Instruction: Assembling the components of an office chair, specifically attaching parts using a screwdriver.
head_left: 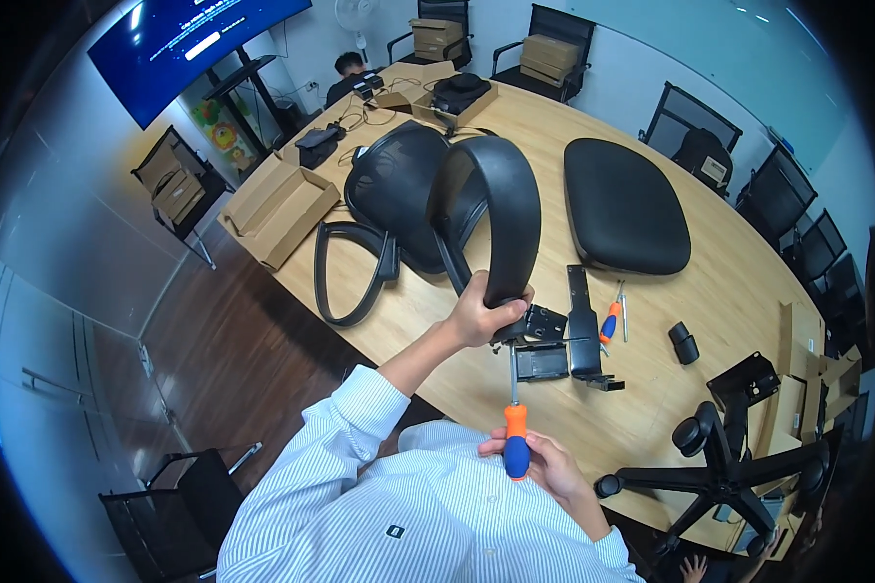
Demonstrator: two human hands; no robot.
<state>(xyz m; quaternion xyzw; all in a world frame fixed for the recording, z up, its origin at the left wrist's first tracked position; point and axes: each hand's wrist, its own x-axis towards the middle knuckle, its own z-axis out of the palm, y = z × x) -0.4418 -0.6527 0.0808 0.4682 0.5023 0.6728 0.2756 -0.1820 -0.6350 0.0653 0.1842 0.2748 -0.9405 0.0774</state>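
My left hand (481, 313) is closed round the lower end of a black loop-shaped chair armrest (515, 209), holding it upright over the near table edge. In my right hand (551, 464) is a screwdriver (515, 428) with an orange and blue handle. Its shaft points away from me and its tip meets the underside of the armrest's base, where a screw or bolt seems to be. Just right of that base are a black metal bracket (544, 322) and a black box-like part (542, 362). Beside them lies a long black metal bar (583, 325).
A mesh backrest (399, 175), a second armrest (323, 277) and an open cardboard box (282, 209) lie left. To the right are a padded seat (627, 209), another screwdriver (610, 324), a black cylinder (683, 343) and a star-shaped chair base (724, 474). Other people's hands (693, 567) show lower right.
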